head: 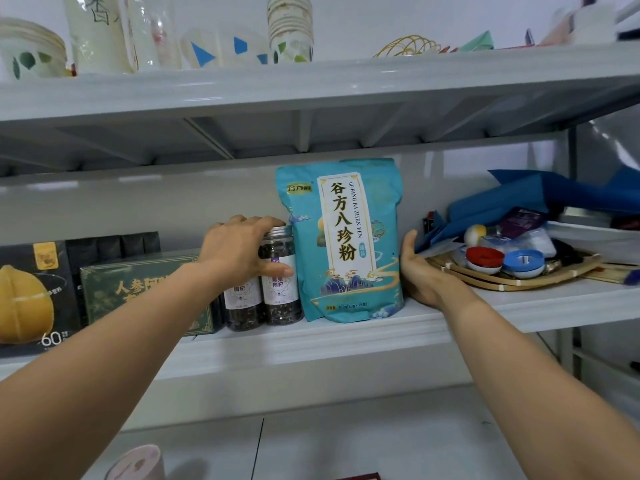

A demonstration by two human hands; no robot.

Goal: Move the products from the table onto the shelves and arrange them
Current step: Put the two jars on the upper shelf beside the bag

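Note:
A teal pouch (pixel 343 240) with gold lettering stands upright on the middle shelf (pixel 346 337). To its left stand two clear jars of dark berries (pixel 282 289), one with a silver lid. My left hand (pixel 239 252) curls round the top of the right jar, thumb across its front. My right hand (pixel 420 268) lies with straight fingers by the pouch's right edge, palm toward it; whether it touches the pouch is unclear. Left of the jars lie a green box (pixel 138 289) and a black box with a yellow fruit picture (pixel 31 296).
A shallow woven tray (pixel 512 282) with small red and blue dishes and blue packets sits at the shelf's right. Paper cups (pixel 291 29) and wrapped stacks fill the top shelf. Below, a white table surface (pixel 346 445) holds a pink roll (pixel 138 462).

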